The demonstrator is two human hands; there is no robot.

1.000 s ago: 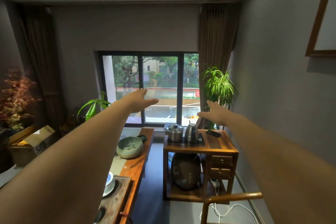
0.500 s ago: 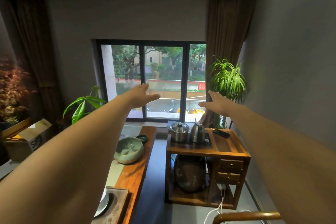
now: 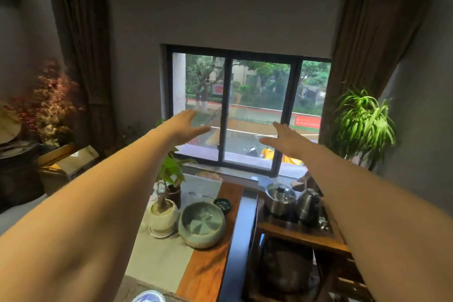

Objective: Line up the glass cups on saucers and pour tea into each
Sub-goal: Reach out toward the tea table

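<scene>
Both my arms stretch straight out toward the window, high above the furniture. My left hand [image 3: 185, 127] is open with flat fingers and holds nothing. My right hand [image 3: 285, 138] is open too, palm down, empty. No glass cups or saucers are visible. A steel kettle [image 3: 308, 206] and a lidded steel pot [image 3: 280, 197] stand on the wooden side stand [image 3: 294, 234] below my right arm. A blue-and-white piece of crockery [image 3: 148, 297] peeks in at the bottom edge on the tea table [image 3: 208, 265].
On the tea table stand a green ceramic bowl [image 3: 202, 224], a small potted plant [image 3: 163, 216] and a small dark dish [image 3: 222, 204]. A leafy plant [image 3: 362, 125] stands at the right wall, a cardboard box [image 3: 69, 163] at the left. A narrow floor gap separates table and stand.
The view has swung left and tilted down a little. The potted plant on the table has come into sight. Both hands stay open and outstretched, now closer together.
</scene>
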